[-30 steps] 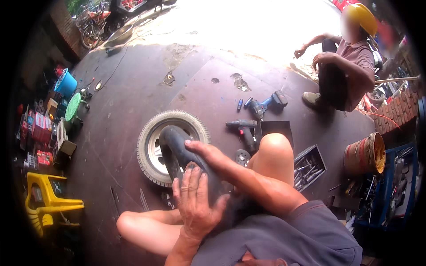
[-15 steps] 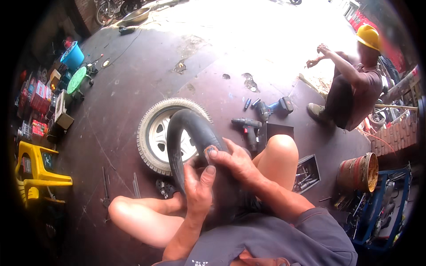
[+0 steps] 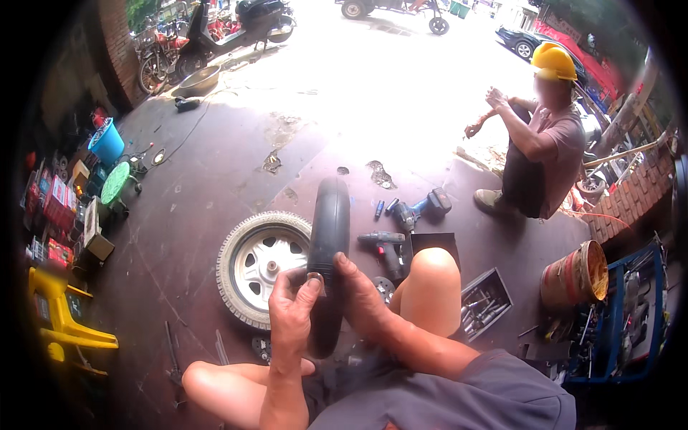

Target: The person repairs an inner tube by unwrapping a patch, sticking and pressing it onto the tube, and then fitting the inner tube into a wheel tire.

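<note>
A black inner tube (image 3: 331, 218) is held up in the middle of the near area, in front of the person's body, its narrow side seen almost edge-on. Both hands grip it at about the same height: the left hand (image 3: 291, 308) has its fingers curled against the left side with the thumb lying toward the near face, and the right hand (image 3: 365, 304) presses along the right side, thumb up. Something small and pale shows at the left thumb — too small to tell what it is.

Just left of the tube, partly behind it, a wheel (image 3: 266, 266) with a pale spoked rim and a tyre lies flat on the dark floor (image 3: 186, 186). To the right lie a black drill (image 3: 387, 251) and, farther off, a blue-and-black power tool (image 3: 423, 208), with two small blue cylinders (image 3: 379, 209) beside it. Nearer on the right sits a metal tray (image 3: 504, 285) of sockets, then a worn bucket (image 3: 562, 278) tipped on its side and a blue rack (image 3: 658, 269).

Over on the left are a yellow chair (image 3: 79, 337), a green round stool (image 3: 115, 183) and a blue bucket (image 3: 107, 142). A person (image 3: 548, 143) in a yellow helmet squats on the far right; a scooter (image 3: 215, 39) stands far left.
</note>
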### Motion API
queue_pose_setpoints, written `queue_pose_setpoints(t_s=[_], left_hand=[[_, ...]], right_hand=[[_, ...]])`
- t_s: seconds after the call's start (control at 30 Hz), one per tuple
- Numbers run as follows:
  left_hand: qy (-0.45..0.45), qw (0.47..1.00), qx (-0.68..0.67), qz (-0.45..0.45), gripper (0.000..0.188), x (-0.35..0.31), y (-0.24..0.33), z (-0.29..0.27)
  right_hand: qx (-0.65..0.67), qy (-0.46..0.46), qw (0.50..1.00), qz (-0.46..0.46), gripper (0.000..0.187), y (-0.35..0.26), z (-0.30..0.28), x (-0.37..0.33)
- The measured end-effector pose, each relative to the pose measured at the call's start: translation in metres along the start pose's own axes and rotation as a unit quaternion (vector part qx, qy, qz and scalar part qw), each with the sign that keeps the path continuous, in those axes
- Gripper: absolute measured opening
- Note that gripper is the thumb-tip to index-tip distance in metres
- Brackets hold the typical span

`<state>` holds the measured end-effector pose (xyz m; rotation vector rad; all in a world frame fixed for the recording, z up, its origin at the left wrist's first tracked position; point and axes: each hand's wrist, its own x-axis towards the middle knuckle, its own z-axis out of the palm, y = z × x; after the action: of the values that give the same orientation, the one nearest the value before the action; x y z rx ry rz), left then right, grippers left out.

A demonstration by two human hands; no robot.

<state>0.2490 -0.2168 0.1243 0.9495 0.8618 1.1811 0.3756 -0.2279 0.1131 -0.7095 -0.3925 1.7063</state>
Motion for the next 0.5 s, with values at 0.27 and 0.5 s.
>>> queue_pose_setpoints(t_s=[0.27, 0.5], left_hand=[[-0.011, 0.817, 0.542, 0.198, 0.030, -0.012, 0.034, 0.025], [-0.118, 0.758, 0.468, 0.438, 0.039, -0.028, 0.064, 0.136]], right_hand=[[0.061, -0.043, 0.997, -0.002, 0.049, -0.009, -0.023, 0.002], [0.220, -0.053, 0.956, -0.184, 0.044, -0.150, -0.042, -0.024]])
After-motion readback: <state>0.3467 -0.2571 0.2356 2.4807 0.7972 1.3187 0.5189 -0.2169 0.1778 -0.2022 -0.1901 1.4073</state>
